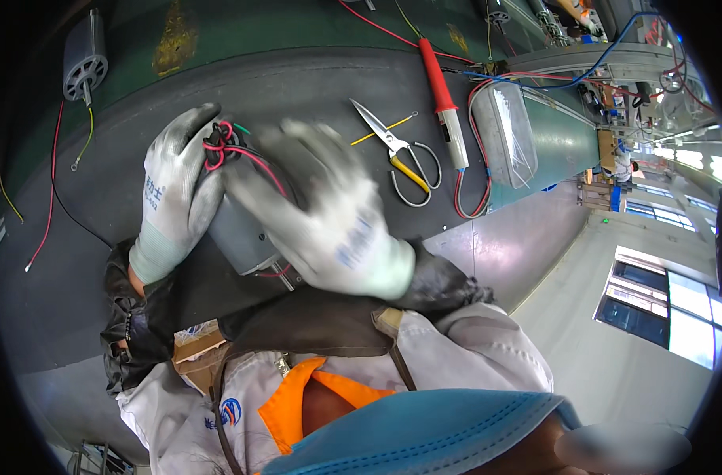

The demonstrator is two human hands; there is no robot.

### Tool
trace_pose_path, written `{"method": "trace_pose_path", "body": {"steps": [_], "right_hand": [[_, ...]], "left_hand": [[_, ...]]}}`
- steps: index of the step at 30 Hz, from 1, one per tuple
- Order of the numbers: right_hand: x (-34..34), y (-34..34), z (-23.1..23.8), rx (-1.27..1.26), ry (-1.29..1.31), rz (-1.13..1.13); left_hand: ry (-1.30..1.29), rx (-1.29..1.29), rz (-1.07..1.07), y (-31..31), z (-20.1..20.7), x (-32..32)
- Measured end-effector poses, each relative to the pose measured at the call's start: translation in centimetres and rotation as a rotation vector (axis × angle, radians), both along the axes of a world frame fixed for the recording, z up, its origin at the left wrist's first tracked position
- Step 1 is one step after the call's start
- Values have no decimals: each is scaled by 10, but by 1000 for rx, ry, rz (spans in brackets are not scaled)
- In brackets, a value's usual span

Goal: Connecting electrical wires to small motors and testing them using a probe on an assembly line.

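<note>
The left hand (175, 186), in a grey-and-white work glove, wraps its fingers (188, 131) over the far end of a grey motor (238, 229), closed on it where a knot of red wires (218, 150) bunches up. The right hand (329, 218), gloved the same way, lies across the top of the motor with its fingers (254, 194) spread; it is blurred, so whether it grips the motor or only rests on it cannot be told. The motor sits on its side at the near edge of the table (298, 87), just in front of the person's chest, with a short shaft showing beneath the right palm.

The table is a dark grey mat, curved by the lens. Well to the right of the hands lie scissors (400, 150) with yellow on one handle, blades open a little. Just beyond them is a red-handled tool (444, 99) with a pale tip, from which red and blue leads loop toward a clear plastic box (507, 127). On the green strip behind the mat, far left, stands a second motor (84, 67) with thin loose wires trailing from it.

To the right the table ends; below lies a pale grey floor (606, 372), with bright windows (666, 305) at the edge and more benches and cables further back.
</note>
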State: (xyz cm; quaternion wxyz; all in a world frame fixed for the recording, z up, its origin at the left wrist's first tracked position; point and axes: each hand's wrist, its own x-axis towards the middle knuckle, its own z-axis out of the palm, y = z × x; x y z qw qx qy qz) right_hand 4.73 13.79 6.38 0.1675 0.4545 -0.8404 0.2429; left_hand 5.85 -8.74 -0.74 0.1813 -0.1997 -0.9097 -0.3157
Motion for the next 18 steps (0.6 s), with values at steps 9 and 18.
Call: {"method": "trace_pose_path", "body": {"steps": [9, 18], "right_hand": [[-58, 4, -35, 215, -1058, -140], [58, -94, -21, 44, -435, 867]], "left_hand": [[-352, 320, 187, -44, -14, 35], [-1131, 767, 399, -25, 65, 32]]}}
